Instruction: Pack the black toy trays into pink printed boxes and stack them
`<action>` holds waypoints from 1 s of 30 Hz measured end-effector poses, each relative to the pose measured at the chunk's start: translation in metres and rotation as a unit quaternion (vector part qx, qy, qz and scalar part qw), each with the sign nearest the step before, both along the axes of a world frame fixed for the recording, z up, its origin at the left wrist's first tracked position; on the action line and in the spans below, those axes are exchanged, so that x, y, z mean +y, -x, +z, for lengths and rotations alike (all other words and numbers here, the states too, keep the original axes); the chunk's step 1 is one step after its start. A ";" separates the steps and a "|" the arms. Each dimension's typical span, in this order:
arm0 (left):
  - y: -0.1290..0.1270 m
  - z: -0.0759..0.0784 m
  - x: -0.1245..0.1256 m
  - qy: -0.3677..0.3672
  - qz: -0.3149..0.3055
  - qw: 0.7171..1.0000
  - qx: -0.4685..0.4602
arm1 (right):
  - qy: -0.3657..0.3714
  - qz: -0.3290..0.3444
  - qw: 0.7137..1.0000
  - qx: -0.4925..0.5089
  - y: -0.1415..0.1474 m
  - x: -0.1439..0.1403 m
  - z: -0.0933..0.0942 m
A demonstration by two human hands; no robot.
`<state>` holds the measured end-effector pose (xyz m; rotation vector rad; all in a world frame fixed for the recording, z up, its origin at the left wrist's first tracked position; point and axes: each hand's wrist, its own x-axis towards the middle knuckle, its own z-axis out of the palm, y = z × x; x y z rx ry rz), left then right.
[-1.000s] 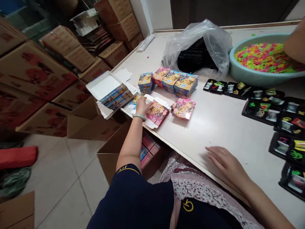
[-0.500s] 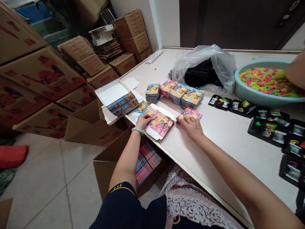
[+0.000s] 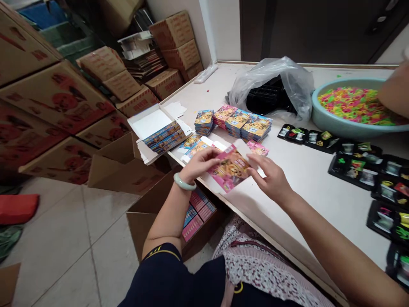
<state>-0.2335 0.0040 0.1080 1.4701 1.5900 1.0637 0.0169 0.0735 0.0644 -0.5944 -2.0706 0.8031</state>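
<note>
Between my two hands a pink printed carton (image 3: pixel 231 167), looking flat with white flaps, is raised above the table edge. My left hand (image 3: pixel 198 165), with a pale bangle at the wrist, pinches its left side. The fingers and thumb of my right hand (image 3: pixel 271 175) close on its right edge. Behind it lie blue-and-yellow flat cartons (image 3: pixel 194 148), and a pink pack (image 3: pixel 257 148) shows partly past my right fingers. Farther back stand a small pile of blue boxes (image 3: pixel 203 119) and stacks of pink boxes (image 3: pixel 224 112) and blue boxes (image 3: pixel 255 127).
An open white display box (image 3: pixel 153 123) sits at the table's left edge. Below is a carton (image 3: pixel 143 221) of packed boxes. Black trays (image 3: pixel 354 168) with small items line the right. Behind are a plastic bag (image 3: pixel 271 81) and a basin (image 3: pixel 345 125), with another person's arm (image 3: pixel 396 91).
My left hand has lifted the pink carton off the flat pile and tilted it. My right hand has left the pink pack and moved onto the carton's right edge.
</note>
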 end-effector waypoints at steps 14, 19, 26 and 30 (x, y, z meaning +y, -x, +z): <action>-0.177 -0.055 0.025 -0.196 -0.212 0.916 0.280 | 0.414 -0.059 0.906 0.057 -0.124 -0.015 -0.028; -0.192 -0.072 0.031 -0.124 -0.120 0.983 0.068 | 0.185 -0.283 0.939 0.056 -0.150 -0.045 -0.034; -0.223 -0.111 0.021 0.172 -0.081 0.923 -0.335 | 0.385 -0.247 0.885 0.093 -0.185 -0.075 -0.069; -0.238 -0.130 0.010 0.196 -0.120 0.894 -0.385 | 0.394 -0.273 0.865 0.149 -0.195 -0.087 -0.088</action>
